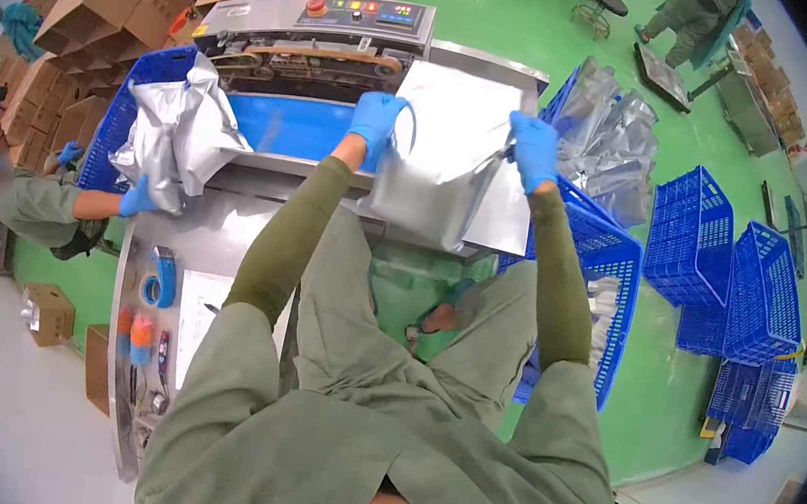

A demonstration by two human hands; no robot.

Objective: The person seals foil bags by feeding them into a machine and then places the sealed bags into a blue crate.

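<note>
My left hand (376,120), in a blue glove, grips the upper left side of a silver foil bag (428,195). The gloved fingers of my right hand (534,149) are closed on the bag's right side. Between my hands the bag hangs above my lap, its lower part smeared by motion. A flat, pale silver sheet or bag (501,214) shows behind it at the right. Just beyond my left hand runs the blue conveyor belt (288,127) of a band sealing machine (319,35) with a lit control panel.
On the left, a co-worker's gloved hand (138,197) touches filled silver bags (182,124) by a blue crate (149,70). Foil bags (604,141) fill a crate at the right, above another blue crate (622,319). Blue tape (159,277) and paper (203,313) lie on the metal table (237,216).
</note>
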